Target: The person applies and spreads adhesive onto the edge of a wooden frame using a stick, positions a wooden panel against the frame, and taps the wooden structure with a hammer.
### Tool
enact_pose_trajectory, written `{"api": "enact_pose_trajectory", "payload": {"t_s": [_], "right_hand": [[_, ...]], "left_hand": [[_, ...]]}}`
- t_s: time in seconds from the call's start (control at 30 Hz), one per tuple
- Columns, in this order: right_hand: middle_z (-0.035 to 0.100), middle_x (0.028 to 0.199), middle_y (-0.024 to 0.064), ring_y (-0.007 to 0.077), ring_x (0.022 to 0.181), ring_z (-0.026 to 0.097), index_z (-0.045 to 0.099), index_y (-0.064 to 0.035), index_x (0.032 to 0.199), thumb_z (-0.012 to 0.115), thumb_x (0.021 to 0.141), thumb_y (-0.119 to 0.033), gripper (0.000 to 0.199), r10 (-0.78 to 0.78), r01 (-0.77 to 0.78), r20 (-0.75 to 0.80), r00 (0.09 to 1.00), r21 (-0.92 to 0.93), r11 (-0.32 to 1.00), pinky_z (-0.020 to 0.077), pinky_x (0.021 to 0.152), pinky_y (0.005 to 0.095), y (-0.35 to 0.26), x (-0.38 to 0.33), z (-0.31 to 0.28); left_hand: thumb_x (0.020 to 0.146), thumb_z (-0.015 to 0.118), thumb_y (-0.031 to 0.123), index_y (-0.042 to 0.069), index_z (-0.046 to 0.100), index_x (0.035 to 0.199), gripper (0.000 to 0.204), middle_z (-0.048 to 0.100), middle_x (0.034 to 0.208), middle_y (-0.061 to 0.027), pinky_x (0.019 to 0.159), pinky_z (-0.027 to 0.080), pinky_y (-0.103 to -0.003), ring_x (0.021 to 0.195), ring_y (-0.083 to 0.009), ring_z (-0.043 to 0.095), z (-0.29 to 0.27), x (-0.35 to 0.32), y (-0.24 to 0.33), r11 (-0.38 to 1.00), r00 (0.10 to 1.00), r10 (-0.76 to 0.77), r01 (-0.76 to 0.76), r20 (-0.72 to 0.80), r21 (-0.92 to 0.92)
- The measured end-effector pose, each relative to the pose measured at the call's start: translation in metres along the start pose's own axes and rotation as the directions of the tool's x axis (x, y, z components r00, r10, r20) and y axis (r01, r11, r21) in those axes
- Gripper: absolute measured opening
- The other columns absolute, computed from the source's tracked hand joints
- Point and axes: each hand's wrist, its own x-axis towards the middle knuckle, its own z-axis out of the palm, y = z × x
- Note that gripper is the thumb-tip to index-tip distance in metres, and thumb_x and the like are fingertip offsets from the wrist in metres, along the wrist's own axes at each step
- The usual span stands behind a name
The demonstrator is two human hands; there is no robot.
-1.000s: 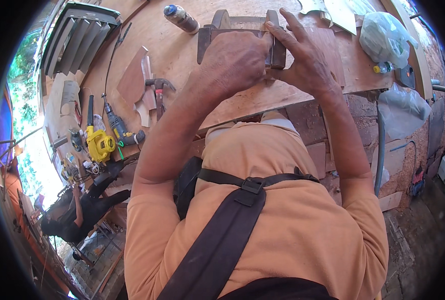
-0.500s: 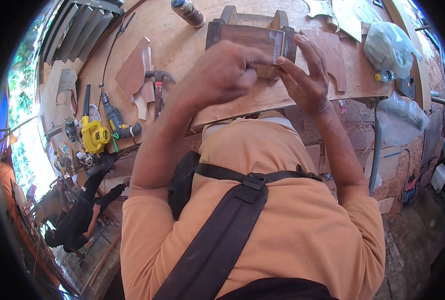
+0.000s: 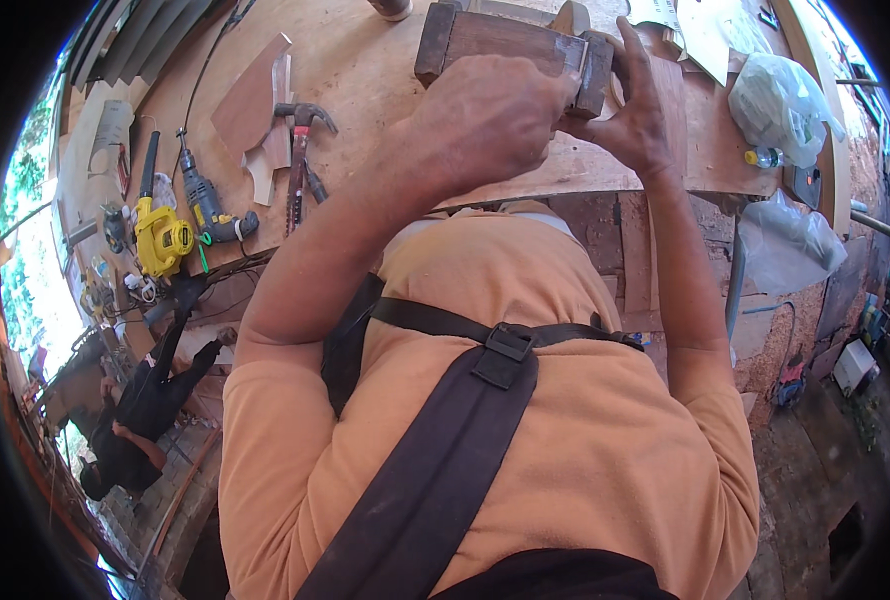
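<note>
Here's the dark brown, box-like wooden piece [image 3: 495, 38], lying on the pale plywood worktop [image 3: 365, 75], and both hands are at its right end! The left hand [image 3: 510, 115] has just changed shape: a moment ago its index finger reaches out along the front panel, now it's a curled fist riding over that end's near edge. That looks like the attention narrowing to the end joint. Its grip is bunched, fingertips buried from sight; whether anything is pinched there, I cannot tell. The right hand [image 3: 637, 125] straddles the same end, grip spread, thumb at the lower corner, fingers standing apart from it.

Outward now! Left of the wooden piece, a red-handled claw hammer [image 3: 299, 150] and a flat reddish-brown board [image 3: 250, 100]; further left, a yellow blower [image 3: 163, 240]. To its right, a whitish plastic bag [image 3: 780, 105]. Just beyond its left end, a bottle [image 3: 393, 8] is now mostly cut off by the upper edge, and the piece's far side is cropped too.
</note>
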Motion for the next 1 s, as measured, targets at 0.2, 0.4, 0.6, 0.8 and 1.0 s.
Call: {"api": "enact_pose_trajectory", "payload": {"t_s": [0.2, 0.4, 0.6, 0.8, 1.0], "right_hand": [[0.057, 0.132, 0.0189, 0.0285, 0.126, 0.055, 0.019, -0.0048, 0.156, 0.094, 0.061, -0.025, 0.123, -0.114, 0.110, -0.011, 0.993, -0.175, 0.978, 0.0399, 0.112, 0.0382, 0.001, 0.020, -0.016], [0.058, 0.131, 0.0180, 0.0278, 0.124, 0.056, 0.010, -0.0025, 0.157, 0.098, 0.054, -0.018, 0.137, 0.086, -0.086, 0.010, 0.996, 0.154, 0.984, 0.0428, 0.108, 0.0429, -0.009, 0.077, -0.049], [0.066, 0.117, 0.0189, 0.0245, 0.107, 0.065, 0.006, 0.0032, 0.155, 0.094, 0.062, -0.013, 0.129, 0.133, -0.137, 0.037, 0.990, 0.216, 0.967, 0.0512, 0.097, 0.0394, 0.001, 0.120, -0.070], [0.070, 0.102, 0.0140, 0.0215, 0.095, 0.068, 0.018, 0.0000, 0.154, 0.086, 0.072, -0.011, 0.107, 0.218, -0.228, 0.067, 0.974, 0.262, 0.938, 0.0539, 0.090, 0.0361, -0.020, 0.142, -0.078], [0.069, 0.102, 0.0124, 0.0210, 0.097, 0.067, 0.024, -0.0014, 0.153, 0.084, 0.074, -0.010, 0.100, 0.248, -0.248, 0.038, 0.968, 0.311, 0.917, 0.0516, 0.092, 0.0359, -0.015, 0.152, -0.080]], "left_hand": [[0.080, 0.056, 0.005, 0.007, 0.069, 0.116, 0.038, 0.062, 0.066, -0.0181, 0.058, 0.047, -0.043, 0.056, -0.0328, 0.060, 0.004, -0.025, -0.010, 0.938, 0.986, 0.111, -0.144, -0.121, -0.316], [0.082, 0.060, 0.004, 0.005, 0.068, 0.121, 0.040, 0.051, 0.061, -0.0084, 0.053, 0.041, -0.031, 0.054, -0.0121, 0.049, 0.035, -0.055, -0.036, 0.819, 0.987, -0.091, -0.002, -0.133, -0.574], [0.080, 0.060, 0.016, -0.003, 0.065, 0.122, 0.046, 0.069, 0.099, -0.0271, 0.085, 0.054, -0.040, 0.090, -0.0360, 0.070, 0.082, -0.071, -0.069, 0.685, 0.839, -0.421, 0.543, 0.344, -0.486], [0.080, 0.065, 0.022, -0.005, 0.055, 0.134, 0.061, 0.069, 0.088, -0.0246, 0.080, 0.053, -0.041, 0.083, -0.0349, 0.069, 0.151, -0.095, -0.105, 0.743, 0.825, -0.510, 0.565, 0.244, -0.359], [0.080, 0.060, 0.018, -0.005, 0.048, 0.140, 0.065, 0.067, 0.100, -0.0315, 0.095, 0.050, -0.045, 0.098, -0.0410, 0.067, 0.168, -0.100, -0.108, 0.724, 0.777, -0.568, 0.628, 0.270, -0.286]]}}
